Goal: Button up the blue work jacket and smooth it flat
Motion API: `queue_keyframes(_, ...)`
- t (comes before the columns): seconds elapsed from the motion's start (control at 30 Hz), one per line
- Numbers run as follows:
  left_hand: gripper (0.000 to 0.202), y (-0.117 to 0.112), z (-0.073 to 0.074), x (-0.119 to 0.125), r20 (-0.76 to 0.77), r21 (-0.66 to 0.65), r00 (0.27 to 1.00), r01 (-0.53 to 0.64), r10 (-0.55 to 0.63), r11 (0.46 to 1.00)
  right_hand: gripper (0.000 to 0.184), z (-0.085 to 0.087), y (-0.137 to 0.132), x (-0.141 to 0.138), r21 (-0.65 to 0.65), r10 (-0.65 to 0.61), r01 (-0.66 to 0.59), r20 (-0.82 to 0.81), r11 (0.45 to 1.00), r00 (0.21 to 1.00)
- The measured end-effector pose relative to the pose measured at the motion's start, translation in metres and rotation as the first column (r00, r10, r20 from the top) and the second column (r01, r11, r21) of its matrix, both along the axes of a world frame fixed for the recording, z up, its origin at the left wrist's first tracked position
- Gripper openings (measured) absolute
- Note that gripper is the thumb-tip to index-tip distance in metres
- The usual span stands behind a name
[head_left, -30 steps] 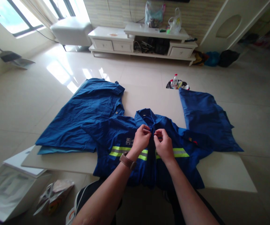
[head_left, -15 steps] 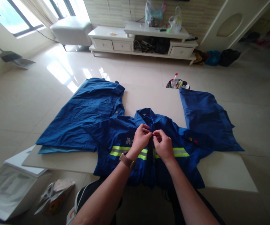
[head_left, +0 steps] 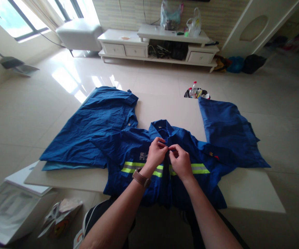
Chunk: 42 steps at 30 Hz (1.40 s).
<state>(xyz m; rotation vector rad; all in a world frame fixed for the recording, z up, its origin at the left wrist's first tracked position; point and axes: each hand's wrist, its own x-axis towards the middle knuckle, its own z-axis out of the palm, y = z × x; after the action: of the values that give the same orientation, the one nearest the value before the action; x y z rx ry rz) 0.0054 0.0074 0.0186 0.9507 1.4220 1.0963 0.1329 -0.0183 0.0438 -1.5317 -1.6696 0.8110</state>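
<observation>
Blue work jacket [head_left: 141,155] with yellow-grey reflective stripe lies spread on the counter [head_left: 245,190], collar away from the wearer. Left hand [head_left: 156,153] and right hand [head_left: 180,161] pinch the front opening just below the collar, fingertips nearly touching. Brown wristband [head_left: 141,177] on left wrist. More blue garments [head_left: 94,124] lie either side.

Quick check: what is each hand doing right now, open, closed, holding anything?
Left hand: closed, pinching the front edge of the blue work shirt just below the collar.
Right hand: closed, pinching the opposite front edge of the same shirt.
</observation>
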Motion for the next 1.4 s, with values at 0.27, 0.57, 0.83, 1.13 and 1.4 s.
queue_keyframes(0.27, 0.025, 0.0004, -0.0035, 0.0002, 0.030, 0.006, 0.999, -0.020, 0.020, 1.000, 0.014, -0.0019, 0.0005, 0.0002, 0.025, 0.005, -0.006, 0.014, 1.000, 1.000)
queue_keyframes(0.57, 0.025, 0.0006, -0.0041, -0.0001, 0.002, 0.011, 1.000, -0.006, 0.006, 1.000, 0.015, -0.0043, 0.0005, 0.0006, 0.047, 0.012, -0.014, 0.031, 0.999, 0.999)
queue_keyframes(0.83, 0.025, -0.0002, -0.0015, 0.0001, 0.026, 0.006, 1.000, -0.013, 0.012, 1.000, 0.013, -0.0030, 0.0003, -0.0006, 0.034, 0.021, -0.022, 0.038, 0.999, 0.999)
queue_keyframes(1.13, 0.025, -0.0006, 0.0010, 0.0007, 0.022, 0.009, 1.000, -0.012, 0.011, 1.000, 0.012, -0.0026, 0.0004, -0.0011, 0.034, 0.022, -0.023, 0.031, 0.999, 0.999)
queue_keyframes(1.4, 0.025, 0.0001, 0.0018, 0.0002, 0.043, 0.008, 0.999, -0.022, 0.022, 1.000, 0.013, -0.0050, 0.0007, -0.0005, 0.040, 0.027, -0.029, 0.038, 0.999, 0.999)
